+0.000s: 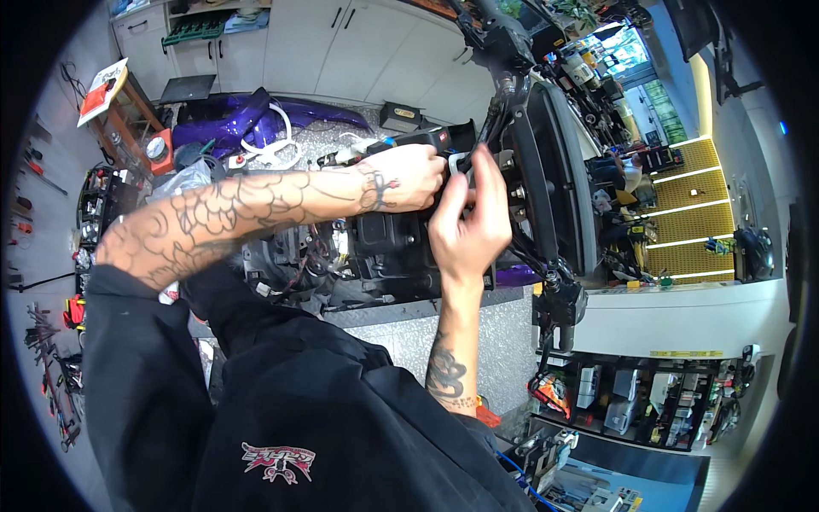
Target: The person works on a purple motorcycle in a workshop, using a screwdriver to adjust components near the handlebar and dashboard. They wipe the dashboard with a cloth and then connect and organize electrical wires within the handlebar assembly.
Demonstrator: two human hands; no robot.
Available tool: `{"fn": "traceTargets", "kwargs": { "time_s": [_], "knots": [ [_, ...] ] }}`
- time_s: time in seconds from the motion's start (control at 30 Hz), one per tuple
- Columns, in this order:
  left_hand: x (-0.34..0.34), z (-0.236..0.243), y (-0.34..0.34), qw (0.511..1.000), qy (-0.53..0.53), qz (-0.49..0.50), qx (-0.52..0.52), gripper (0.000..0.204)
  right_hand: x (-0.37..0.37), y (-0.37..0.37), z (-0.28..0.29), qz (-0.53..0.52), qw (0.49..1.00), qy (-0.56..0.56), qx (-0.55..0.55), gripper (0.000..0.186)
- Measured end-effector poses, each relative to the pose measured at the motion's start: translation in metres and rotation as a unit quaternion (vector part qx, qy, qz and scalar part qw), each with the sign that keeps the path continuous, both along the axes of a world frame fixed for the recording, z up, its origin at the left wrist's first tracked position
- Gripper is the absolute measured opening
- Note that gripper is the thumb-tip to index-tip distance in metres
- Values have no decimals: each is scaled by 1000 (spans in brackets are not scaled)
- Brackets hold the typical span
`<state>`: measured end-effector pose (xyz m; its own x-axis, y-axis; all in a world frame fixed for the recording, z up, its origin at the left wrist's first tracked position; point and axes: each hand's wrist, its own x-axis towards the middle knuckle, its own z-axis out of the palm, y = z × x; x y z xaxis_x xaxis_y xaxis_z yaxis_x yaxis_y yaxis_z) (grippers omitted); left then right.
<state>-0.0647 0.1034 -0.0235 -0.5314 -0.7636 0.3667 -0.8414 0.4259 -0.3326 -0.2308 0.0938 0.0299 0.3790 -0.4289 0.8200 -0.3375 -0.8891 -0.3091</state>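
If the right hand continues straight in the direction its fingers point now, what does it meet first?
The right hand points up and slightly away, its fingertips on a small pale part. Straight on, it would probably first meet the black cables running up towards the handlebar area; depth is unclear here.

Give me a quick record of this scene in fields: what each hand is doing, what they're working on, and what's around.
left hand: gripping the black power tool, fingers closed
right hand: fingertips pinching a small silver metal part
work piece: stripped black scooter front frame
behind: glossy purple body panel
left side: hand tools on grey floor
lower right: shelf of parts bins
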Motion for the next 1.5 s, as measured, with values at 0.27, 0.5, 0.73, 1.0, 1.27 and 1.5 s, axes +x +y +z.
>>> {"fn": "traceTargets", "kwargs": {
  "time_s": [0.27,0.5,0.73,1.0,1.27,1.5],
  "knots": [
    [-2,13,69,869,484,101,-26,20,-110,61,-41,-41,967,-72,243,18],
    [-51,17,50,883,468,32,-20,22,-124,35,-39,-28,845,-221,487,28],
    [-69,9,44,870,483,92,-26,12,-101,20,-23,52,793,-245,556,25],
    [-58,35,50,857,499,131,3,13,-115,19,-19,86,813,-223,531,24],
    [-70,31,40,771,589,238,57,24,-133,21,-34,102,805,-232,536,23],
    [-56,11,44,774,624,108,3,13,-125,16,-30,96,804,-231,539,22]
  ]
}}
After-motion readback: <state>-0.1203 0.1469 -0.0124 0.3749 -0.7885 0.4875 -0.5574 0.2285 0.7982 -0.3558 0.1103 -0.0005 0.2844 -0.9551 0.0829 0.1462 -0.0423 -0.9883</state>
